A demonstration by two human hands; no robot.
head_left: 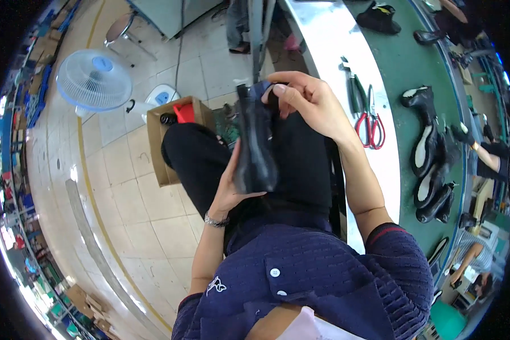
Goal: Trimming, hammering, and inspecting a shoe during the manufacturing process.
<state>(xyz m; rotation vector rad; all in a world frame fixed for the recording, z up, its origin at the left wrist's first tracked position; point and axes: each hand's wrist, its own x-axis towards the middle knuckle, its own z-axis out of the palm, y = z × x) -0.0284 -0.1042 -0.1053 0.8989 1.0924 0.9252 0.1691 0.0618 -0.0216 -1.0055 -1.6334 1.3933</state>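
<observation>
In the head view the boot (257, 144) is over the lap (303, 170), the left hand's (228, 191) grip cupping its near end, best steadied there while the right hand (314, 105) pinches the far edge. Its long axis runs fore-and-aft, rounded end toward the shirt (317, 260).

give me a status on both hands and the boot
Left hand cupping near end of black boot. Right hand pinching its far end. Boot held over lap. Nothing blocking; red-handled scissors aside on white bench.
</observation>
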